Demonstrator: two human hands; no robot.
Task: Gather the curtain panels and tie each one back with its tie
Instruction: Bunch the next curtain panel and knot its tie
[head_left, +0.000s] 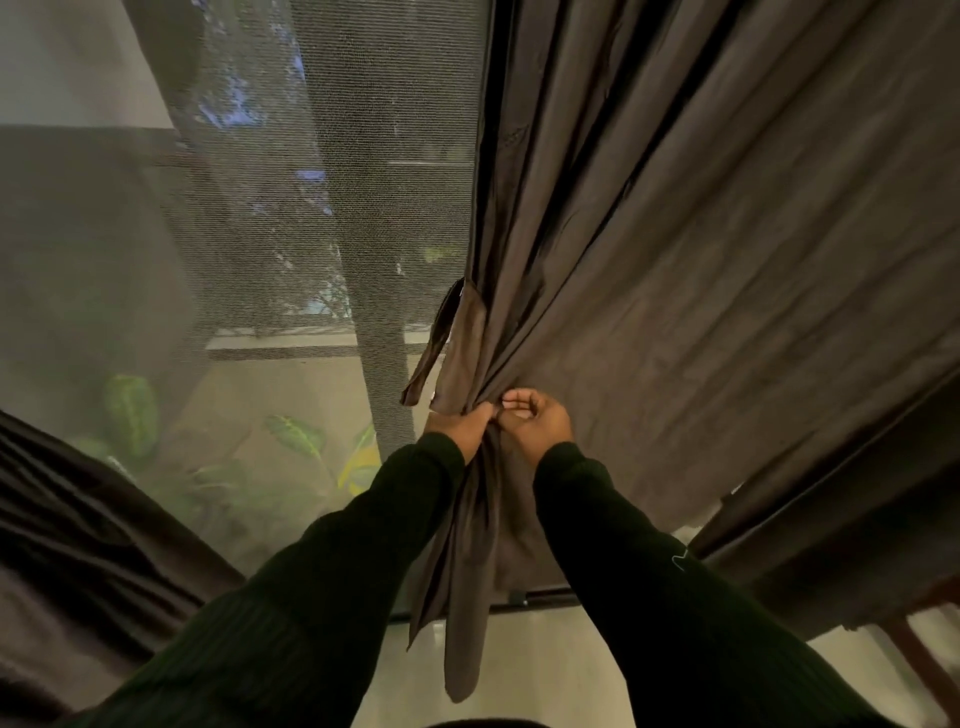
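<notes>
Head view: both hands, left (460, 428) and right (535, 421), grip the gathered brown curtain (675, 260) beside a mesh screen (311, 208).

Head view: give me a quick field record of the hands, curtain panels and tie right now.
left hand: grips the gathered fabric of the right panel
right hand: fingers curled, pinching fabric beside the left hand
right panel: dark brown, bunched at the hands
tie: strip hanging at the panel's left edge; whether it is wrapped around cannot be told
left panel: lower left, untouched
mesh screen: behind, plants visible through it
</notes>
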